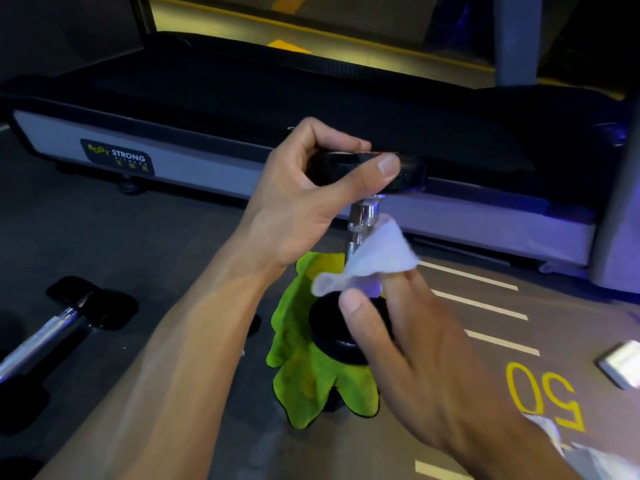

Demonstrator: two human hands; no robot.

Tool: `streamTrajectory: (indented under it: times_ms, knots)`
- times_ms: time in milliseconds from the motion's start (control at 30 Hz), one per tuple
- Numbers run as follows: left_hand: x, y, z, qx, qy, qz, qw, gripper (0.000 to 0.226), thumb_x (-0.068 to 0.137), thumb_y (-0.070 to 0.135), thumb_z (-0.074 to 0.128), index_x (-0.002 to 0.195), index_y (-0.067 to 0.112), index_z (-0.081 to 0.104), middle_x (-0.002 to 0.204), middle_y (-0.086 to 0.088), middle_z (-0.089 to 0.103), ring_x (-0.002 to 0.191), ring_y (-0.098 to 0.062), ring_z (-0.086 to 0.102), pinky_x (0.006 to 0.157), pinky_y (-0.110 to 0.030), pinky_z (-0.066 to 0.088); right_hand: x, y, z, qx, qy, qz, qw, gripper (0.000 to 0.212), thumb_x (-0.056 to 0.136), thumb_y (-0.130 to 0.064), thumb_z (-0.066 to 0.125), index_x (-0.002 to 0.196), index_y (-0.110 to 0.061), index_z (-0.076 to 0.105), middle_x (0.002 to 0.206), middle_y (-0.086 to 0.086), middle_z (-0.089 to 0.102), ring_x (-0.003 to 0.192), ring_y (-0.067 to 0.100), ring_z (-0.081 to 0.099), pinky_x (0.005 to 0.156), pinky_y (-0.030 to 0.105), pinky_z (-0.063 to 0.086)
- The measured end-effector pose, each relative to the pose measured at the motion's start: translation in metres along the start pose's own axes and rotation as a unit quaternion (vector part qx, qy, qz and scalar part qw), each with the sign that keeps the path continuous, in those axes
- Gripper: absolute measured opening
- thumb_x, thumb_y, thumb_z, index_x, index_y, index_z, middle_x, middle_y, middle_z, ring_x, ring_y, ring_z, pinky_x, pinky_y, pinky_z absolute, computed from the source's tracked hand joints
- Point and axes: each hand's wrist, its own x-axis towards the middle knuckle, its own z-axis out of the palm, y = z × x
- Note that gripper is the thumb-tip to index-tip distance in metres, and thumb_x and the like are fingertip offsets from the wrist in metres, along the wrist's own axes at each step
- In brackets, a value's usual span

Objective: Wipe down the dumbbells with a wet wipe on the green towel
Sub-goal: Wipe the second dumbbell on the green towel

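A dumbbell [360, 220] with black heads and a chrome knurled handle stands upright, its lower head on the green towel [304, 382] spread on the floor. My left hand [304, 199] grips the top head, thumb across its front. My right hand [398, 344] pinches a white wet wipe [374, 261] between thumb and fingers and holds it against the right side of the chrome handle. A second dumbbell [59, 323] lies on the floor at the left, partly out of view.
A treadmill [207, 109] with a grey side rail runs across the back. White lane marks and a yellow "50" [543, 396] are painted on the floor at right. A small white packet [620, 365] lies at the right edge, and white material [595, 459] at bottom right.
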Motion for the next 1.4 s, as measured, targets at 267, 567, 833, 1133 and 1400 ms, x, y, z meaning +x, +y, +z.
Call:
streamTrajectory:
  times_ms: [267, 567, 833, 1133, 1400]
  knots:
    - [0.002, -0.005, -0.003, 0.007, 0.008, -0.002, 1.000, 0.030, 0.080, 0.025, 0.085, 0.100, 0.013, 0.065, 0.117, -0.007, 0.076, 0.097, -0.008, 0.073, 0.086, -0.022, 0.056, 0.002, 0.018, 0.024, 0.252, 0.100, 0.072, 0.960, 0.025, 0.097, -0.045, 0.052, 0.121, -0.035, 0.055, 0.140, -0.021, 0.061, 0.129, 0.004, 0.059, 0.106, 0.041, 0.050]
    - [-0.002, -0.001, 0.004, 0.000, -0.027, 0.007, 1.000, 0.034, 0.079, 0.024, 0.086, 0.103, 0.011, 0.065, 0.114, -0.003, 0.076, 0.101, -0.007, 0.073, 0.086, -0.021, 0.056, 0.077, 0.024, 0.019, 0.506, 0.001, 0.335, 0.795, 0.046, 0.102, -0.040, 0.039, 0.070, -0.011, 0.056, 0.065, 0.015, 0.053, 0.053, 0.027, 0.049, 0.056, 0.034, 0.040]
    - [0.000, -0.006, 0.004, 0.018, 0.023, 0.018, 0.999, 0.040, 0.077, 0.036, 0.086, 0.103, 0.013, 0.066, 0.117, -0.008, 0.075, 0.103, -0.013, 0.071, 0.087, -0.025, 0.057, 0.057, -0.017, 0.038, 0.374, 0.182, 0.311, 0.855, 0.044, 0.108, -0.051, 0.031, 0.104, -0.031, 0.070, 0.099, -0.010, 0.072, 0.098, 0.009, 0.066, 0.095, 0.037, 0.048]
    - [-0.003, -0.002, 0.020, 0.040, -0.008, 0.014, 0.999, 0.040, 0.079, 0.027, 0.090, 0.105, 0.009, 0.067, 0.114, -0.004, 0.075, 0.106, -0.021, 0.073, 0.091, -0.045, 0.062, 0.026, -0.027, 0.042, 0.474, 0.258, 0.240, 0.807, 0.040, 0.109, -0.022, 0.043, 0.146, -0.034, 0.055, 0.138, -0.016, 0.065, 0.129, -0.003, 0.057, 0.116, 0.031, 0.041]
    - [-0.004, 0.002, 0.024, 0.029, -0.011, 0.017, 0.999, 0.037, 0.078, 0.022, 0.089, 0.104, 0.007, 0.067, 0.113, -0.008, 0.076, 0.103, -0.017, 0.073, 0.089, -0.026, 0.059, 0.060, 0.013, 0.034, 0.356, 0.274, 0.181, 0.875, 0.033, 0.100, -0.034, 0.041, 0.089, -0.025, 0.071, 0.084, -0.011, 0.071, 0.083, 0.005, 0.062, 0.079, 0.030, 0.049]
